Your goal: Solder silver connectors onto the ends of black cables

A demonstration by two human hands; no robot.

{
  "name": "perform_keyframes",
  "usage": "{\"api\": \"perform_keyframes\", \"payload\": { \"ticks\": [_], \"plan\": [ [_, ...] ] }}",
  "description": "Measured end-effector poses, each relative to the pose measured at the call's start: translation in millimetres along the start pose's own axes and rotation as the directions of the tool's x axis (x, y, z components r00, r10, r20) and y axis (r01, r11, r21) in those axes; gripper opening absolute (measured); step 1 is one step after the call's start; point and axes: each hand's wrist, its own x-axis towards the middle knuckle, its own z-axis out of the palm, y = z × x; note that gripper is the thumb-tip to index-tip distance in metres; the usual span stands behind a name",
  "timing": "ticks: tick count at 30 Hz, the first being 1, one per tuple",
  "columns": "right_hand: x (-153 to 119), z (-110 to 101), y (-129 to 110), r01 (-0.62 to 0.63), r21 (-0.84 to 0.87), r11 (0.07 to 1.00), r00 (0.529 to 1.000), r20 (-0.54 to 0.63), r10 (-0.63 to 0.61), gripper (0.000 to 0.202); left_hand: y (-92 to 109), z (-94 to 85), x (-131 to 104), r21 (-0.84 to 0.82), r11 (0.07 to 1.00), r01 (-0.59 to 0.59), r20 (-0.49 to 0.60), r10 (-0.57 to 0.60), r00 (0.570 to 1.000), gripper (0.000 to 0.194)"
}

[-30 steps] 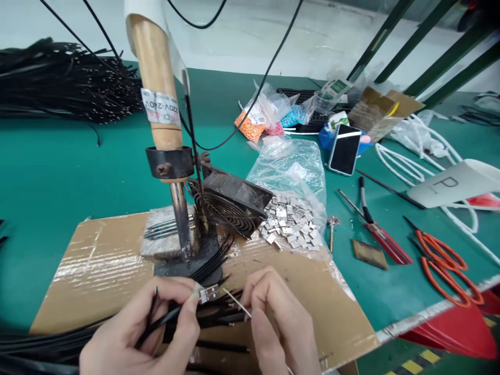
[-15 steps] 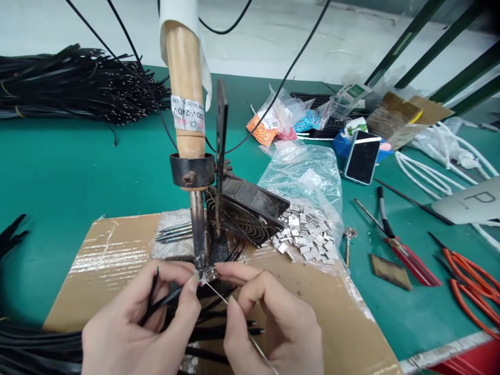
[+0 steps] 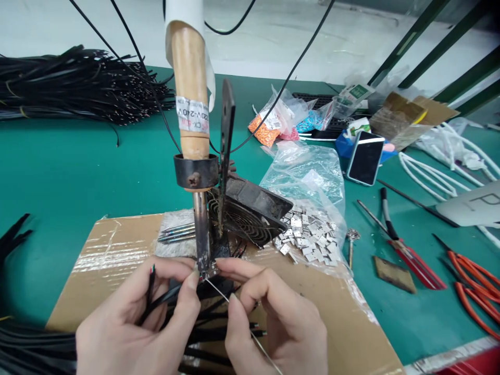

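Note:
A soldering iron with a wooden handle (image 3: 190, 88) is clamped upright in a black stand (image 3: 226, 151), its tip pointing down. Just left of the tip, my left hand (image 3: 144, 317) pinches a black cable (image 3: 160, 300) whose end meets a small metal piece (image 3: 212, 271). My right hand (image 3: 273, 312) holds a thin silvery solder wire (image 3: 260, 346) between thumb and fingers, and its far end reaches the iron's tip. The index finger of this hand touches or nearly touches the metal piece. The exact contact at the tip is too small to tell.
Cardboard (image 3: 332, 312) lies under the hands. Behind are a black fan (image 3: 250, 208) and small metal plates (image 3: 308, 239) by a plastic bag. Black cable bundles (image 3: 78, 86) lie left; a phone (image 3: 365, 158), a red-handled tool (image 3: 417, 265) and orange-handled pliers (image 3: 474, 281) are at right.
The whole view has shifted slightly, so the iron and bench appear a little further right. Both hands keep their grips, and the metal piece looks slightly more hidden at the tip.

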Motion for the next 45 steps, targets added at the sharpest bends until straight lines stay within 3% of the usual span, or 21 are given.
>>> {"api": "perform_keyframes", "payload": {
  "ticks": [4, 10, 18, 25, 31, 36, 45],
  "plan": [
    [0.5, -2.5, 1.1, 0.004, 0.018, 1.000, 1.000, 0.026, -0.005, 0.021, 4.5, 1.4, 1.8, 0.044, 0.999, 0.012, -0.020, -0.011, 1.000, 0.006],
    [0.4, -1.7, 1.5, 0.016, 0.023, 1.000, 1.000, 0.004, -0.016, 0.021, 16.5, 8.7, 4.7, 0.143, 0.990, 0.007, -0.036, -0.002, 0.999, 0.024],
    [4.2, -2.6, -2.1, 0.008, 0.074, 0.997, 0.999, 0.035, -0.010, 0.020, 19.1, 9.3, 6.2, 0.163, 0.987, -0.014, -0.032, 0.020, 0.999, 0.028],
    [2.8, 0.0, -1.5, 0.022, 0.018, 1.000, 1.000, -0.004, -0.022, 0.018, 22.8, 13.7, 8.7, 0.159, 0.987, -0.014, -0.030, 0.019, 0.999, 0.030],
    [3.2, 6.6, -5.4, 0.055, 0.000, 0.998, 0.995, -0.080, -0.055, 0.020, 12.1, 7.1, 3.6, 0.132, 0.991, 0.015, -0.035, -0.010, 0.999, 0.025],
    [3.5, 7.8, -5.7, 0.062, 0.012, 0.998, 0.994, -0.089, -0.061, 0.019, 0.2, -2.6, -3.5, 0.099, 0.995, -0.025, -0.001, 0.025, 1.000, 0.004],
    [5.8, 5.3, -1.3, 0.166, 0.059, 0.984, 0.984, -0.075, -0.162, 0.019, -0.5, 0.1, -1.4, 0.094, 0.994, -0.057, 0.031, 0.055, 0.998, 0.008]
  ]
}}
